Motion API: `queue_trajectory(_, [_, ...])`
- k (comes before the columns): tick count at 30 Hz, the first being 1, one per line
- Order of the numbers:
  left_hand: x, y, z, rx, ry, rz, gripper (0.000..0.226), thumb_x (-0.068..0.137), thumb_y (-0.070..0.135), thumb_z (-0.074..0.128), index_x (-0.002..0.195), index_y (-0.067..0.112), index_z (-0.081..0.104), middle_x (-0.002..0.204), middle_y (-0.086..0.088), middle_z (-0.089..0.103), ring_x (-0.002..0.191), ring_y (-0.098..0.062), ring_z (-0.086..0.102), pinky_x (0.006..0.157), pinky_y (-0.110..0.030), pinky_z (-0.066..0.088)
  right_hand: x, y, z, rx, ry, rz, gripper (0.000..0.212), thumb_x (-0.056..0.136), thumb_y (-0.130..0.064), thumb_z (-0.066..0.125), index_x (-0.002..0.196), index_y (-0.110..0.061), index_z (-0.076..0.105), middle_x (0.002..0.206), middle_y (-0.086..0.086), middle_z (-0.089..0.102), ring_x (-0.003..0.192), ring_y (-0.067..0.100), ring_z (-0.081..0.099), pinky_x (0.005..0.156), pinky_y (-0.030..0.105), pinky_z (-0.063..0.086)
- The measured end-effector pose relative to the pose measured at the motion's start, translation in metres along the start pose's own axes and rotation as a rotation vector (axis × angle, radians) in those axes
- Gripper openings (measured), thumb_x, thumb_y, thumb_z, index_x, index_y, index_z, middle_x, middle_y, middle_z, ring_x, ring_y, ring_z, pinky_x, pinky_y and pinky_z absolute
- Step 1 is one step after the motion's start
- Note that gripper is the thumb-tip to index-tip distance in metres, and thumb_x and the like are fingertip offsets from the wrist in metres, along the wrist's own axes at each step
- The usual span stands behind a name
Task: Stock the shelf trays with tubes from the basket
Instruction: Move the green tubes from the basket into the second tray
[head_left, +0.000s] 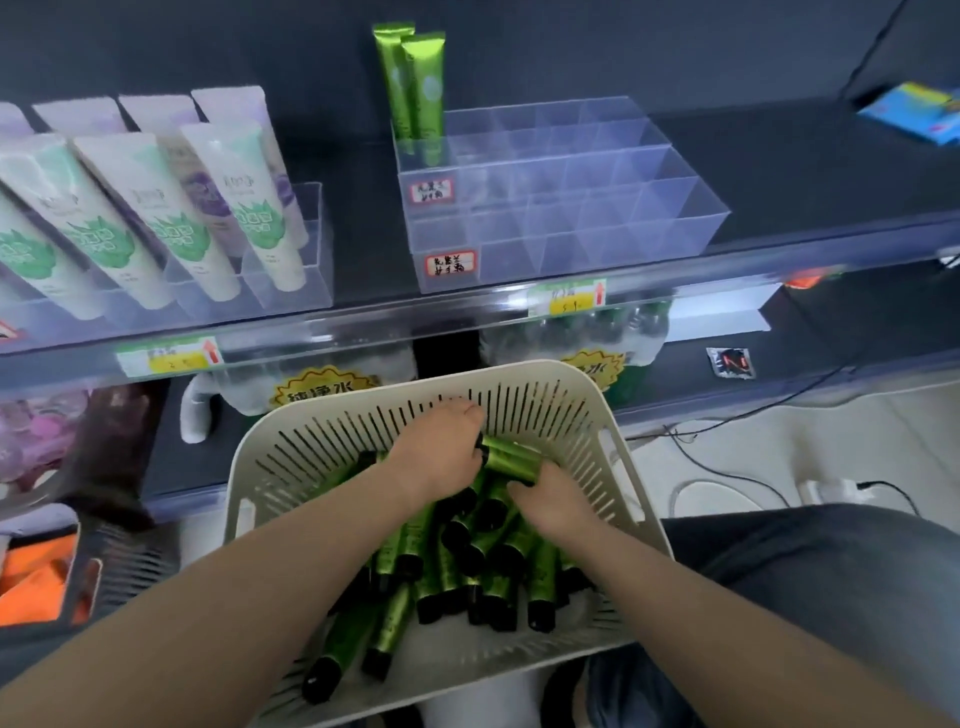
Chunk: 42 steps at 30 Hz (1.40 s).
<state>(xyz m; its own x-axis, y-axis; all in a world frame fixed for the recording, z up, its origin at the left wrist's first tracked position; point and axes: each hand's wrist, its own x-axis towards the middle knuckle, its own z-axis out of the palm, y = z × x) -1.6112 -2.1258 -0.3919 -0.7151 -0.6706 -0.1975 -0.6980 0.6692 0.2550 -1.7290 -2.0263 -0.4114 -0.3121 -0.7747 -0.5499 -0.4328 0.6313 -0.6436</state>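
Gripped by left hand and right hand, a green tube lies crosswise, cap pointing left.

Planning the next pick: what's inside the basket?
Green tubes with black caps, piled. The left hand and right hand hold one tube between them. Whatever lies under the hands and pile is hidden.

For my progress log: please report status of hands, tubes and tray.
Left hand and right hand both grip one green tube in the basket. Clear tray holds two upright tubes. Nothing blocks the way.
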Motion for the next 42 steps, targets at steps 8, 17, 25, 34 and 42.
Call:
queue_trajectory(8, [0.063, 0.021, 0.037, 0.004, -0.201, 0.121, 0.028, 0.088, 0.01, 0.051, 0.114, 0.013, 0.061, 0.117, -0.005, 0.061, 0.107, -0.021, 0.057, 0.095, -0.036, 0.047, 0.023, 0.0, 0.0, 0.927, 0.013, 0.518, 0.016, 0.094, -0.015, 0.046, 0.082, -0.017, 0.057, 0.072, 0.005, 0.055, 0.058, 0.015, 0.047, 0.047, 0.023, 0.041])
queue_trajectory(17, [0.108, 0.035, 0.078, 0.136, -0.406, 0.079, 0.019, 0.092, 0.021, 0.05, 0.106, 0.017, 0.063, 0.111, -0.005, 0.064, 0.101, -0.022, 0.059, 0.096, -0.039, 0.047, 0.062, 0.009, 0.012, 1.38, 0.19, 0.744, 0.022, 0.096, -0.02, 0.047, 0.108, -0.007, 0.059, 0.102, 0.01, 0.059, 0.082, 0.02, 0.054, 0.077, 0.03, 0.048])
queue_trajectory(25, [0.115, 0.036, 0.092, 0.264, -0.441, 0.021, 0.02, 0.09, 0.017, 0.051, 0.105, 0.012, 0.063, 0.107, -0.008, 0.064, 0.099, -0.025, 0.06, 0.09, -0.038, 0.047, 0.082, 0.02, 0.014, 1.359, 0.188, 0.812, 0.023, 0.097, -0.006, 0.04, 0.114, -0.003, 0.055, 0.124, 0.017, 0.058, 0.11, 0.028, 0.055, 0.095, 0.036, 0.048])
queue_trajectory(34, [0.106, 0.033, 0.083, 0.267, -0.374, 0.07, 0.02, 0.093, 0.015, 0.05, 0.106, 0.011, 0.065, 0.107, -0.008, 0.064, 0.099, -0.025, 0.061, 0.092, -0.041, 0.05, 0.074, 0.019, 0.019, 1.505, 0.241, 0.778, 0.025, 0.094, -0.006, 0.047, 0.116, -0.003, 0.059, 0.117, 0.021, 0.059, 0.106, 0.035, 0.057, 0.077, 0.042, 0.055])
queue_trajectory(42, [0.091, 0.028, 0.066, 0.135, -0.307, 0.089, 0.03, 0.091, 0.024, 0.051, 0.115, 0.009, 0.061, 0.117, -0.012, 0.057, 0.107, -0.027, 0.055, 0.095, -0.036, 0.044, 0.057, 0.02, 0.02, 1.451, 0.149, 0.705, 0.026, 0.092, 0.001, 0.045, 0.114, -0.003, 0.059, 0.109, 0.02, 0.062, 0.083, 0.028, 0.059, 0.054, 0.034, 0.052])
